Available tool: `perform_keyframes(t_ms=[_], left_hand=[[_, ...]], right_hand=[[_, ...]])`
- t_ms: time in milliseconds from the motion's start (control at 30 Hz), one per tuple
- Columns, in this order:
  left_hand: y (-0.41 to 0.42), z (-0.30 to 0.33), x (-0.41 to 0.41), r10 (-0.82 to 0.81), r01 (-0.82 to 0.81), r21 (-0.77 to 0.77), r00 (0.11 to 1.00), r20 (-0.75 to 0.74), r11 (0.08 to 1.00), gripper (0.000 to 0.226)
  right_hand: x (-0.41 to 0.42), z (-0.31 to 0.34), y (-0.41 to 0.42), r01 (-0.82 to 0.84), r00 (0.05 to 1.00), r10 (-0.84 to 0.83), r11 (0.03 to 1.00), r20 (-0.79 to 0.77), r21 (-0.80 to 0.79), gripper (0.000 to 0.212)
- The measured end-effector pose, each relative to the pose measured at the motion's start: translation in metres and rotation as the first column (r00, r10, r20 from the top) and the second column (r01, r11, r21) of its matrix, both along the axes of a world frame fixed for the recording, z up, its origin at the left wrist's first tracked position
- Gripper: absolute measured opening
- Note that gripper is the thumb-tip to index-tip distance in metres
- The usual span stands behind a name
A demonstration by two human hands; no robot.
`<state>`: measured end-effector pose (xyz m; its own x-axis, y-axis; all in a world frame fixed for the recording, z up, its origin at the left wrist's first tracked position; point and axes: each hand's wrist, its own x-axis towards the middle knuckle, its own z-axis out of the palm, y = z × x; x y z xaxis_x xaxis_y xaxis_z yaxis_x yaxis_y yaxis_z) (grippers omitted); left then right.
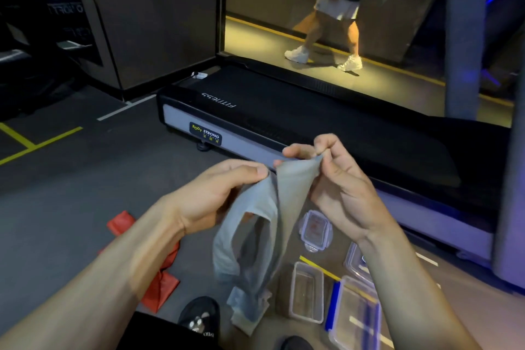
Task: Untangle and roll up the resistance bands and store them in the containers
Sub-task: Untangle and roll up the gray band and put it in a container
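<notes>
A grey resistance band hangs twisted between my hands, its lower end trailing to the floor near my shoe. My left hand pinches one edge of the band at its top. My right hand pinches the other top edge between thumb and fingers, slightly higher. A red resistance band lies crumpled on the floor under my left forearm. Clear plastic containers sit on the floor below my right arm: an open rectangular one, a round-cornered lid, and a blue-clipped one.
A black treadmill stretches across the floor just beyond my hands. Another person walks past behind it. My black shoe is at the bottom centre. Yellow and white lines mark the grey floor at left.
</notes>
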<state>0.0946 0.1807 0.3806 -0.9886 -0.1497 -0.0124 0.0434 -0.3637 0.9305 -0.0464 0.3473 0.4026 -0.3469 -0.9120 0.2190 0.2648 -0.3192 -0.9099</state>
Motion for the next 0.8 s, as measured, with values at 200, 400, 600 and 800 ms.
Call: perform_keyframes(t_ms=[200, 400, 600, 800], left_hand=[[0.001, -0.008, -0.004, -0.011, 0.011, -0.142, 1.000, -0.002, 0.990, 0.032], [-0.005, -0.002, 0.002, -0.049, 0.055, -0.217, 0.998, 0.034, 0.974, 0.027], [-0.003, -0.002, 0.002, -0.055, 0.050, -0.265, 0.998, -0.011, 0.963, 0.025], [-0.010, -0.010, 0.004, -0.072, 0.083, -0.326, 0.996, 0.047, 0.942, 0.032]], right_hand=[[0.020, -0.006, -0.013, 0.047, 0.944, 0.019, 0.981, -0.330, 0.190, 0.006], [0.015, 0.002, -0.003, -0.108, 0.977, 0.133, 0.983, -0.167, 0.151, 0.010], [0.021, -0.004, -0.010, 0.025, 0.932, 0.044, 0.982, -0.361, 0.186, 0.010], [0.015, -0.005, -0.014, 0.110, 0.788, 0.082, 0.956, -0.610, 0.271, 0.010]])
